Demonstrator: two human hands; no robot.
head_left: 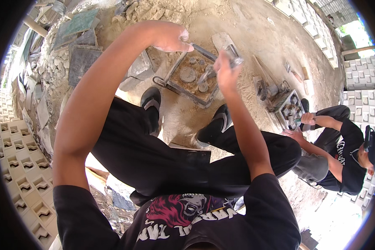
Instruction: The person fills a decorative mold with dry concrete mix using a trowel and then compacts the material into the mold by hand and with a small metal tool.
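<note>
A square metal mould frame (173, 86) lies on the ground before my feet, with a ring handle at its left corner. Sandy material and several round metal pieces, the largest a flat disc (188, 75), fill its inside. My left hand (171, 38), dusted white, is curled at the far side; its fingertips meet the end of a dark bar (204, 51) along the frame's upper edge. Closed and smeared by motion, my right hand (226, 75) is over the frame's right side. It grips a greyish metal thing whose kind I cannot make out.
A board (223, 41) lies beyond the frame. Stone slabs (83, 62) and rubble are at the left, beside patterned blocks (27, 166). At the right a co-worker (341, 146) handles another metal mould (288, 109). More pale blocks (362, 73) stand behind.
</note>
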